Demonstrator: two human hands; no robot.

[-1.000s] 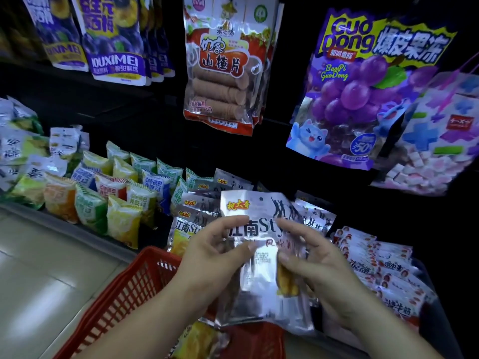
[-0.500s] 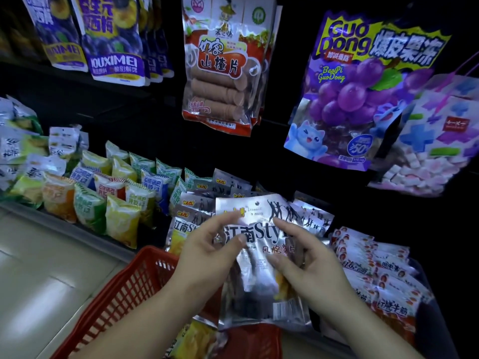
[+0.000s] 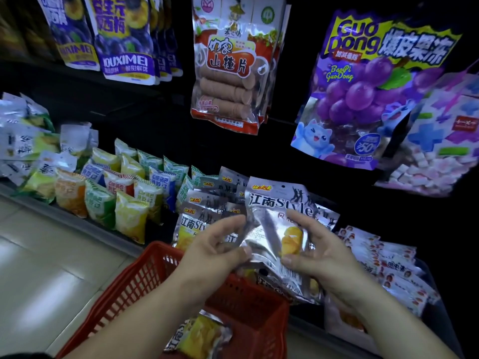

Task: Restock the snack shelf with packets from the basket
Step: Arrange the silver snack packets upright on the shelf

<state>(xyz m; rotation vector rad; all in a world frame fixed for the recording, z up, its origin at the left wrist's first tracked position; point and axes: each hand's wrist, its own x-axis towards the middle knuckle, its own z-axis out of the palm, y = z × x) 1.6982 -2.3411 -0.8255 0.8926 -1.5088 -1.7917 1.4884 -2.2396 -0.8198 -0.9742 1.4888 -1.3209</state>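
A silver snack packet (image 3: 276, 224) with a yellow window is held upright over the shelf, above the far rim of the red basket (image 3: 145, 278). My left hand (image 3: 215, 250) pinches its lower left edge and my right hand (image 3: 316, 252) grips its right side. More silver packets of the same kind (image 3: 204, 203) stand in a row on the shelf just behind and left of it. Another silver and yellow packet (image 3: 199, 338) lies in the bottom of the basket.
Small green, yellow and orange bags (image 3: 103, 193) fill the shelf to the left. White and red packets (image 3: 383, 265) lie to the right. Large bags hang above: a hawthorn pack (image 3: 228, 73), a purple grape jelly bag (image 3: 370, 86), plum bags (image 3: 121, 40). Tiled floor (image 3: 39, 268) lies at left.
Both hands have lifted the silver packet up and forward toward the row of matching packets on the shelf, tilting it more upright; my fingers have shifted lower on it.
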